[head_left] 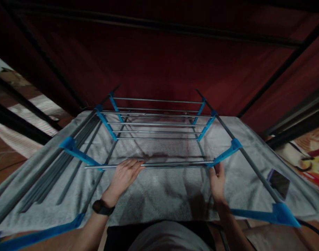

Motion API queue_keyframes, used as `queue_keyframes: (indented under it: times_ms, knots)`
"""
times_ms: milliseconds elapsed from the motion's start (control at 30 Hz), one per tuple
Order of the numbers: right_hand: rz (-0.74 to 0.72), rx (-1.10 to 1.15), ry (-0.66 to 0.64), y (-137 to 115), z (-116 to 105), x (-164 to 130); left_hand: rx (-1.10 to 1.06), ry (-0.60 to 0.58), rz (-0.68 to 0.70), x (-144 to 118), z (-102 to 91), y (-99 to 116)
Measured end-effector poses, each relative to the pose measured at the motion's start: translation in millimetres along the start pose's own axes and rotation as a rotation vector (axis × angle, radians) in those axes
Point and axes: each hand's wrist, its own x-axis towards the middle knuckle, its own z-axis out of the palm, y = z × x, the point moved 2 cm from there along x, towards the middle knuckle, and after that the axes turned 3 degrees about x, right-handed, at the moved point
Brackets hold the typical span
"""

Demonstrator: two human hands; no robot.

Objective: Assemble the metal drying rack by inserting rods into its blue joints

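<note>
seemingly both hands, left hand [124, 174] and right hand [217, 180], on one rod [172, 164]

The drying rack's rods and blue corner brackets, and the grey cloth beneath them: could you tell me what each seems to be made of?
The rod under the left hand and right hand looks like bare metal: thin, silvery, with a bright glint. The blue brackets seem to be moulded plastic: uniform matte colour, chunky shape. The grey cloth looks like terry towelling, nappy and dull, though the dim light leaves this uncertain.

Shiny metal rods [154, 132], glossy blue plastic brackets [226, 153], fuzzy grey cloth [159, 195].
</note>
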Motion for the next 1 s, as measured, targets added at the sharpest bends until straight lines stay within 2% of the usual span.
queue_keyframes:
  times_ms: [133, 233, 367, 467, 533, 600, 767, 867, 1000]
  knots:
    - [0.004, 0.078, -0.006, 4, 4, -9, 0.013, -0.04, -0.066, -3, 1.8, 4]
    - [0.029, 0.061, -0.018, 22, 5, -19, -0.005, -0.075, -0.102, -8, 5.4, 6]
    - [0.197, 0.036, -0.105, 50, 4, -35, 0.004, -0.097, -0.14, -12, 12.3, 9]
    - [0.195, -0.051, -0.279, 46, 9, -49, 0.011, -0.13, -0.139, -12, 17.5, 12]
    - [0.081, -0.101, -0.43, 27, 19, -59, 0.024, -0.14, -0.135, -11, 19.7, 13]
    - [-0.106, -0.134, -0.506, 0, 32, -68, 0.036, -0.142, -0.132, -10, 21.1, 13]
    - [-0.616, -0.217, -0.529, -56, 74, -80, 0.037, -0.131, -0.14, -10, 23.1, 14]
    - [-0.823, -0.336, -0.591, -68, 99, -79, 0.043, -0.12, -0.139, -11, 23.9, 14]
    - [-0.97, -0.513, -0.676, -69, 120, -72, 0.03, -0.105, -0.153, -11, 22.3, 15]
